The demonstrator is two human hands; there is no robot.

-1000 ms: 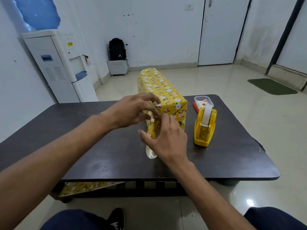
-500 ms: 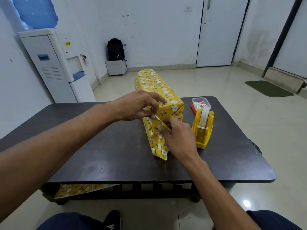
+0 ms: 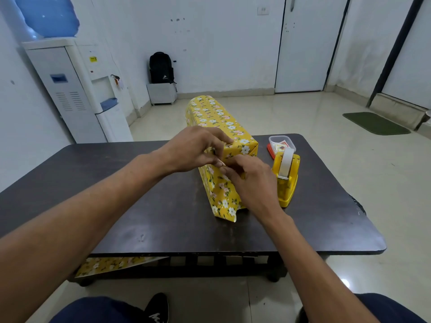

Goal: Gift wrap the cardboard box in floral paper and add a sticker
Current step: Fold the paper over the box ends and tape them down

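The box (image 3: 217, 117), wrapped in yellow floral paper, lies lengthwise on the dark table (image 3: 151, 201) with its near end facing me. My left hand (image 3: 196, 148) grips the top near edge of the paper, thumb and fingers pinching a fold. My right hand (image 3: 251, 180) presses and pinches the end flap against the box's near face. A loose corner of paper (image 3: 227, 212) sticks out at the bottom of that end. The fold under my fingers is hidden.
A yellow tape dispenser (image 3: 286, 180) stands just right of the box. Behind it sits a small clear container (image 3: 281, 143) with stickers. A spare floral sheet (image 3: 116, 264) lies on the shelf under the table. A water dispenser (image 3: 77, 94) stands at the left wall.
The end flap has been folded down flat against the box's near face. My right hand has slid up on it and both hands have drawn closer at the top fold.
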